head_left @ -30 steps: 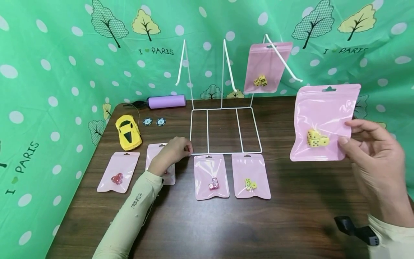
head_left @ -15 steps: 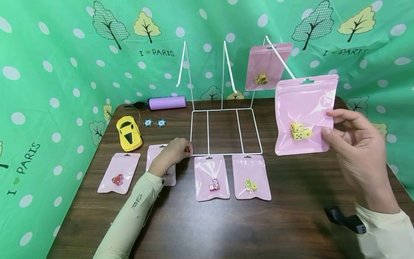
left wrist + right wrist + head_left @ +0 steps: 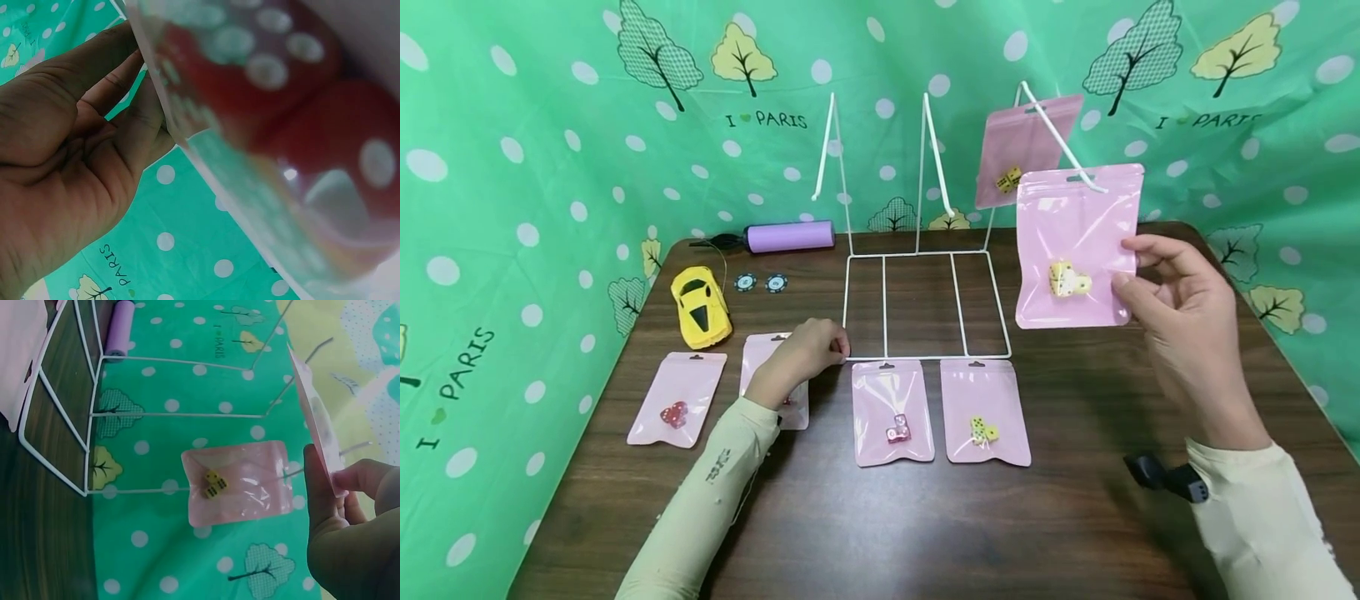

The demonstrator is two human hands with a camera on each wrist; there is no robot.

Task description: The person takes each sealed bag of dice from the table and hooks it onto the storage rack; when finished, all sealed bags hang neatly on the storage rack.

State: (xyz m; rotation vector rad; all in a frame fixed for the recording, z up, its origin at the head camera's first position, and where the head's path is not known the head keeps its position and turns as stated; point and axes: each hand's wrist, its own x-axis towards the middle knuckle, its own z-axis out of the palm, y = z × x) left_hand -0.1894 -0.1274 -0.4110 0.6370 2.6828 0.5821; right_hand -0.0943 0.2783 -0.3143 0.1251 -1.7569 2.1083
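My right hand (image 3: 1187, 325) pinches the right edge of a pink zip bag (image 3: 1052, 229) with yellow dice inside. The tip of the rack's right hook (image 3: 1048, 125) pokes out in front of this bag at its hang hole. Farther back on the same hook hangs another pink bag (image 3: 1011, 150), also with yellow dice. My left hand (image 3: 805, 354) grips the front left corner of the white wire rack (image 3: 925, 358). Beneath that forearm lies a partly hidden pink bag (image 3: 756, 354); red dice (image 3: 375, 206) loom close in the left wrist view.
Three other bags lie on the table: red dice (image 3: 673, 414) at left, a bag with pinkish dice (image 3: 891, 387), and one with yellow-green dice (image 3: 981, 387). A yellow toy car (image 3: 702, 308), two poker chips (image 3: 777, 284) and a purple hand pump (image 3: 790, 237) stand at back left.
My right hand has carried the bag left and away from me, bringing its hang hole onto the hook tip. The hung bag has tilted a little. The left hand stays at the rack corner.
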